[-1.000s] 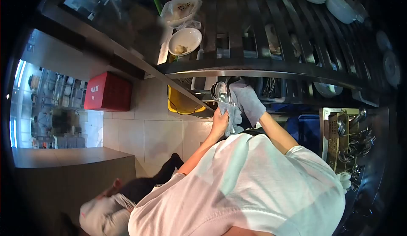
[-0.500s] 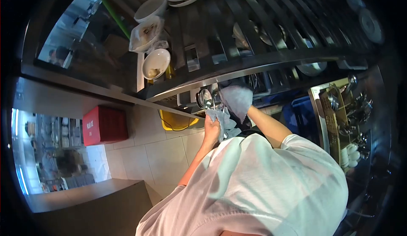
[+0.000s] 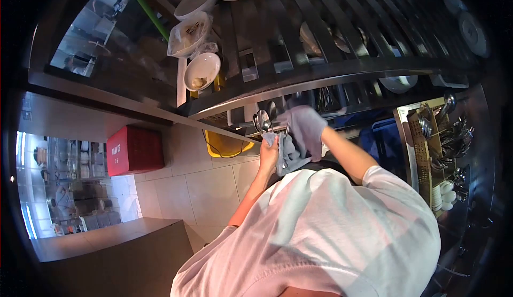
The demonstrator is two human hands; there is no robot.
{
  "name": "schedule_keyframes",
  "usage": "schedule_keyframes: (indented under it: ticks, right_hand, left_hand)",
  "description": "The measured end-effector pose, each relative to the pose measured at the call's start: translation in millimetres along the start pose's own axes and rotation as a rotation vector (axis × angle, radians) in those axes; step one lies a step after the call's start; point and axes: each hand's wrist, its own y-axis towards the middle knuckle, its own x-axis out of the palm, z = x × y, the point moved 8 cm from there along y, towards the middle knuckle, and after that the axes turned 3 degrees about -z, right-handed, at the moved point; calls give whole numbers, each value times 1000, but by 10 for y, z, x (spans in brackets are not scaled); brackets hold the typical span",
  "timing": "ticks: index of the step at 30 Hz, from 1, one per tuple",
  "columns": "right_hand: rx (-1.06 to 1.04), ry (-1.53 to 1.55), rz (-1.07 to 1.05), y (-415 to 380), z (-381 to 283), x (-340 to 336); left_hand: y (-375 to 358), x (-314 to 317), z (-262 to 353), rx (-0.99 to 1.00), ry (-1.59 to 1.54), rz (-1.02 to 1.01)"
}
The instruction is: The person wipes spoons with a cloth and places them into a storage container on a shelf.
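Observation:
In front of my body my left hand [image 3: 269, 154] is closed round the handles of several metal spoons [image 3: 262, 120], with a grey-blue cloth [image 3: 289, 155] bunched between hand and handles. The spoon bowls stick up past the fingers. A second greyish cloth [image 3: 304, 123] drapes over my right hand [image 3: 325, 135] and hides most of its fingers; it is blurred by motion, just right of the spoons. Behind the hands, under the slatted shelf, more cutlery [image 3: 325, 98] stands in a grey bin.
The slatted metal shelf [image 3: 320, 86] overhead carries used white bowls [image 3: 202, 71] and plates. A yellow bin [image 3: 230, 146] and a red box [image 3: 134, 150] are at the left. On the right lie baskets of cutlery [image 3: 425, 153], white spoons [image 3: 443, 195] and a blue crate [image 3: 382, 145].
My right hand and its cloth have shifted slightly right and down, away from the spoon bowls. My left hand keeps its hold. The whole view has tilted a little.

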Motion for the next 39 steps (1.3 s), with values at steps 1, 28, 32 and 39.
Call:
schedule_keyframes:
  ticks: [1,28,32,39]
  right_hand:
    - [-120,-257,-193,-199,-245,-403]
    - [221,22,224,-109,-253,-392]
    - [408,-226,430,-385,-454,-740]
    - [-265,-114,339,-282,-511,-755]
  left_hand:
    - [-34,-21,67,-4,2,10]
    - [-469,318,558,-144,-305,-116]
    - [-290,292,220,-101,-275,-86]
    - [-276,62,29,-197,-162,12]
